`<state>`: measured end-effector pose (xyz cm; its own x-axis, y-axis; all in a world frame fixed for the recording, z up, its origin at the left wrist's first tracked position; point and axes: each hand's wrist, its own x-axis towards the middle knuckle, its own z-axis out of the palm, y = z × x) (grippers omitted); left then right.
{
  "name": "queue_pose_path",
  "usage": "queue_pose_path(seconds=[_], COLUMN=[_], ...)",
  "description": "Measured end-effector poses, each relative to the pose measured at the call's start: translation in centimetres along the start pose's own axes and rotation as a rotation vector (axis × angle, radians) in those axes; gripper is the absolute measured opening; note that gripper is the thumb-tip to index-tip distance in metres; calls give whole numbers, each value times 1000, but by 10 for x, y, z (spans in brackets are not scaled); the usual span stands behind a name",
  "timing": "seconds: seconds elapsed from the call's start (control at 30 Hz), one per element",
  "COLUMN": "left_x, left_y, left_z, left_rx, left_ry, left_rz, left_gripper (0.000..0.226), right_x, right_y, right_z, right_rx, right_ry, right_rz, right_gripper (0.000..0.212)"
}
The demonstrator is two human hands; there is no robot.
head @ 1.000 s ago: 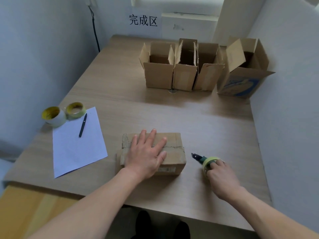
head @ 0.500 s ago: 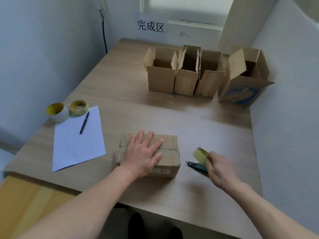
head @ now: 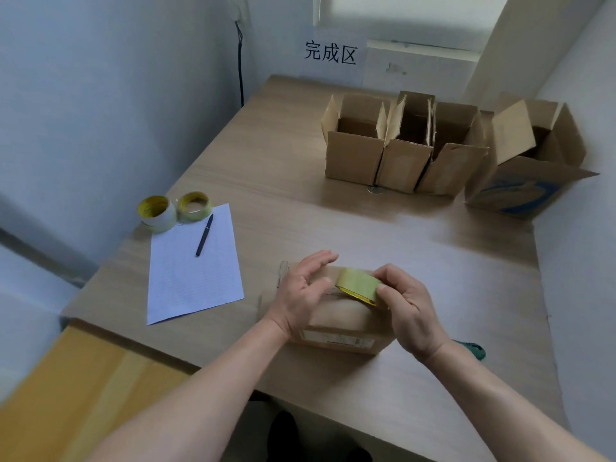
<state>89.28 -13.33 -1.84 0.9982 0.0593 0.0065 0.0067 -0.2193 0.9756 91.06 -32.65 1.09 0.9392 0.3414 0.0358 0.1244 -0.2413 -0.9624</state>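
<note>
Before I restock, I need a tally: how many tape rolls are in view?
3. A white roll and a thin roll sit together at the paper's far corner; the right hand holds a third roll over the box. Open boxes could hide more.

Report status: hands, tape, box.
Right hand grips tape roll over closed box. Left hand open, thumb by the roll's edge. Nothing blocking; green cutter lies by right wrist.

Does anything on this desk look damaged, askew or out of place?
Only the back row: the third open box leans askew against its neighbour, its front flap ragged. The closed box and the tape roll held over it look fine; nothing spilled.
</note>
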Motion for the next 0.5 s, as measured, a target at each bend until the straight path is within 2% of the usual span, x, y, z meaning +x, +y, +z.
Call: queue_pose_path(seconds=[0.17, 0.27, 0.4, 0.5], left_x=[11, 16, 19, 21], left_y=[16, 17, 20, 16], left_z=[-5, -9, -10, -9], left_rx=[-163, -191, -234, -184], left_ry=[-161, -186, -87, 91], left_rz=[-136, -178, -187, -108], left_gripper=[34, 21, 16, 22], right_x=[11, 15, 19, 18], right_y=[-7, -9, -9, -3], right_z=[3, 5, 7, 8], right_rx=[-139, -187, -216, -220], right_ry=[-51, -81, -81, -46], right_rz=[-35, -55, -62, -32], right_gripper=[14, 15, 13, 21])
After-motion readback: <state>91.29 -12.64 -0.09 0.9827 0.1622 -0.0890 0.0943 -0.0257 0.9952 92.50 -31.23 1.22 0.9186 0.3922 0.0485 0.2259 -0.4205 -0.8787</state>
